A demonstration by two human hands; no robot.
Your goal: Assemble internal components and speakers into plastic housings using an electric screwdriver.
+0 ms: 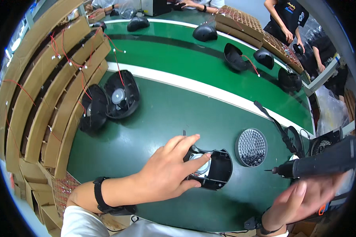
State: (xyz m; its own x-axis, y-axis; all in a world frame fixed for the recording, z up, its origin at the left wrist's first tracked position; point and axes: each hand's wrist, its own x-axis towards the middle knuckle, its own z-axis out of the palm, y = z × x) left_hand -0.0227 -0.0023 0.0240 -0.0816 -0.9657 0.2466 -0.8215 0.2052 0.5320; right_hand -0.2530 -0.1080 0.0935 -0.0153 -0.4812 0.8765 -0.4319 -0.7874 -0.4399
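My left hand (172, 164) lies across a black plastic shell (220, 169), its thumb at the near side and fingers spread toward the far side, holding it against the table. Inside the shell a round speaker (203, 163) shows partly between the fingers. At the right my right hand (310, 197) is smeared by motion, with its thumb raised, just below a black electric screwdriver (320, 162). The tool's bit points left; the hand's grip on it cannot be made out. Between shell and screwdriver stands a round grey tray (250, 147) of small dark screws.
Two more black shells (122, 94) (93, 108) with red wires lie at the left beside a tiered cardboard rack (51, 91). A green conveyor belt (166, 51) carries several shells beyond the table (158, 108). A black strap (279, 128) lies at the right. Other people work across the belt.
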